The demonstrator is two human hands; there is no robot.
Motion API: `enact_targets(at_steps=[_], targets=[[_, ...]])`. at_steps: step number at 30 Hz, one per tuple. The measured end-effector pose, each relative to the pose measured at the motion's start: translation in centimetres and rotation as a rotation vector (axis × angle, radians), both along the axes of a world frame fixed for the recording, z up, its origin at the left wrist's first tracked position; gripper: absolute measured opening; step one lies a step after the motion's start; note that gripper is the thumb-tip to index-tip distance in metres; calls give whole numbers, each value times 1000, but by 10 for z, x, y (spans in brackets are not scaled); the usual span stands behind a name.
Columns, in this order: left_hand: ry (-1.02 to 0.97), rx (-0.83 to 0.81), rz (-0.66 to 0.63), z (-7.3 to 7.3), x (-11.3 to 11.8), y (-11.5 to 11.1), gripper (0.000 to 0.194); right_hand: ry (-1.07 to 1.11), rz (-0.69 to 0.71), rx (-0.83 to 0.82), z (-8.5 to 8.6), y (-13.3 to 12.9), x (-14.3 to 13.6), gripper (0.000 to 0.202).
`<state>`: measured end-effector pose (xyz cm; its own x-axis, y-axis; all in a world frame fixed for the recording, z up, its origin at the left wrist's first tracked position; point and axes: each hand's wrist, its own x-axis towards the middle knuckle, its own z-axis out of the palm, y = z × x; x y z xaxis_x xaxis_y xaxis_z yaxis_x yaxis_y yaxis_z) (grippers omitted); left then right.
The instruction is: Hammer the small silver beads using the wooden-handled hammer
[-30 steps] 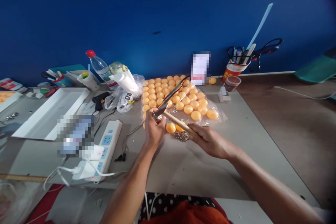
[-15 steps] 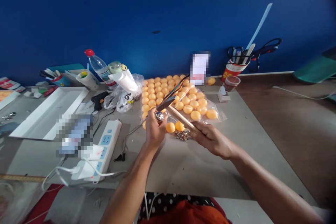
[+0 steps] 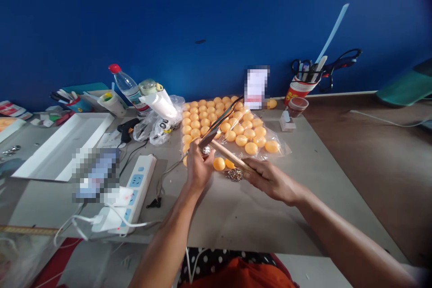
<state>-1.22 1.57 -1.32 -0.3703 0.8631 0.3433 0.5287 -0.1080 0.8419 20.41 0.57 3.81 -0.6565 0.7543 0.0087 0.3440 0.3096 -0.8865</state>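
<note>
My left hand [image 3: 199,168] is closed around a shiny silver ball-like piece [image 3: 206,150] whose top shows above the fingers. My right hand [image 3: 273,180] grips the wooden handle of a hammer [image 3: 229,154], and the dark hammer head is right over the silver piece, seeming to touch it. Beyond both hands, rows of orange balls [image 3: 241,140] lie under clear plastic. Between my hands is a small heap of shiny metal bits [image 3: 234,175], close to a few orange balls. What lies inside my left palm is hidden.
A white power strip [image 3: 138,189] with plugs and cables, a phone [image 3: 97,173] and a white box lid [image 3: 67,146] are at left. Behind stand a red-capped bottle [image 3: 126,83] and plastic bags. A cup of tools [image 3: 300,87] and a small tub [image 3: 299,104] are at back right.
The hammer head has come down and slightly left onto the silver piece, its handle lower than before. My left hand has stayed in place.
</note>
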Motion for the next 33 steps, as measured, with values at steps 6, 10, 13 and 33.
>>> enact_targets(at_steps=[6,10,13,33], targets=[[14,6,1,4,1,-2,27,52,-42,-149,1,-2,-1,27],[21,22,-10,4,0,-2,22,54,-75,-171,0,-2,-2,26],[15,-2,-3,1,0,-2,31,82,-85,-198,-1,-2,-1,27],[34,-27,-15,3,0,-3,34,61,-74,-240,3,-4,-1,29]])
